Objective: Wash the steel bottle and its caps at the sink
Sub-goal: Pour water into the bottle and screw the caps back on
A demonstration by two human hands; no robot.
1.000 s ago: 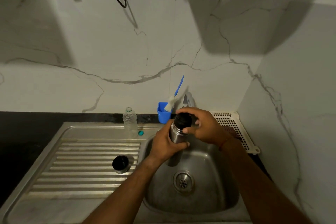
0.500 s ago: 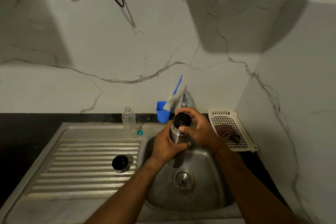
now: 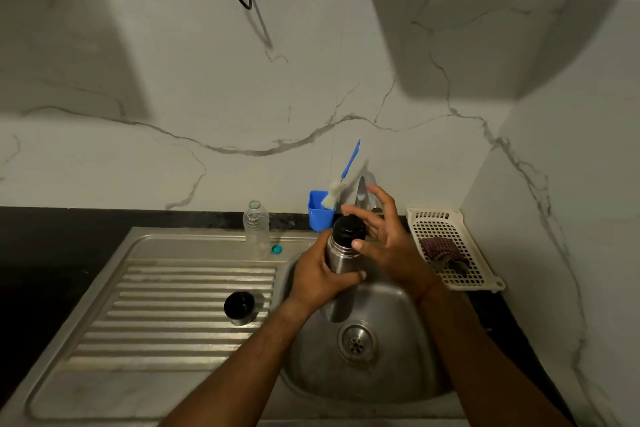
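1. Your left hand (image 3: 322, 282) wraps the steel bottle (image 3: 341, 255) mid-body, near upright over the sink (image 3: 398, 381) basin, so drips likely fall in
2. Your right hand (image 3: 386, 241) is spread wide beside the black stopper (image 3: 348, 229), gripping nothing; probably between twists
3. Outer cap (image 3: 239, 307) sits on the drainboard (image 3: 156, 288), well apart, likely awaiting its wash

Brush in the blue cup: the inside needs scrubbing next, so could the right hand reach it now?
Probably yes. The right hand is open, gripping nothing, and the brush sticks up free beyond it; only the tap stands close by.
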